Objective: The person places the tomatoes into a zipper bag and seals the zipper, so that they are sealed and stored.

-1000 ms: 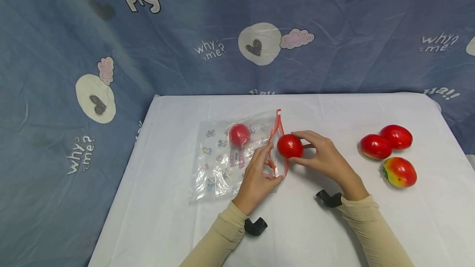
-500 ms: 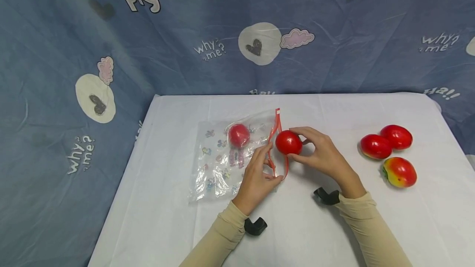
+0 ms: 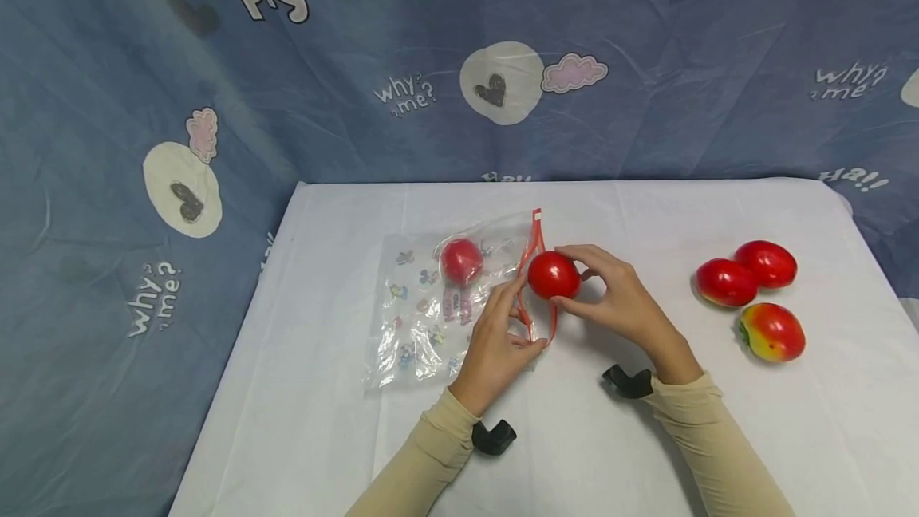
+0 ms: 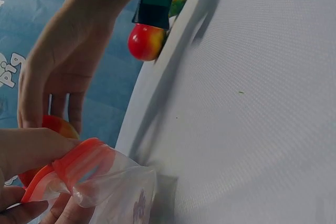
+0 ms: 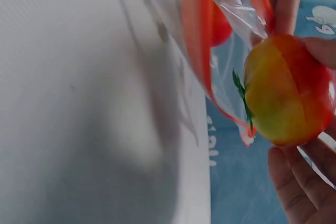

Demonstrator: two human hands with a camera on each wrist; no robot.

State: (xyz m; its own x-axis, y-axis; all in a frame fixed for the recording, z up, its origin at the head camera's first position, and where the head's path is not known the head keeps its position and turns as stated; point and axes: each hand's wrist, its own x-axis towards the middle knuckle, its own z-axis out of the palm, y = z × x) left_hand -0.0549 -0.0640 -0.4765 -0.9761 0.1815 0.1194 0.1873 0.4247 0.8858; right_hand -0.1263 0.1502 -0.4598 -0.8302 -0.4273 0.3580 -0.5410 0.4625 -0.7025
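Observation:
A clear zip bag point(image 3: 411, 341) with small printed figures and a red zip edge lies on the white table, its mouth parted toward the right. Inside it sits one red tomato point(image 3: 462, 261). My left hand point(image 3: 495, 353) grips the red edge at the mouth, its thumb and fingers round the plastic in the left wrist view. My right hand point(image 3: 621, 305) holds a second tomato point(image 3: 554, 274) between thumb and fingers, right at the opening. In the right wrist view that tomato point(image 5: 289, 95) shows a yellow-green base and green leaves facing the bag.
Three more tomatoes lie grouped on the right: a left one point(image 3: 727, 282), a back one point(image 3: 766, 264) and a yellow-tinged front one point(image 3: 772, 333). A blue patterned cloth point(image 3: 345, 134) hangs behind the white-covered table point(image 3: 301, 357).
My right hand has brought its tomato slightly left and away from me, nearer the bag's mouth. The left hand keeps its hold on the bag's edge.

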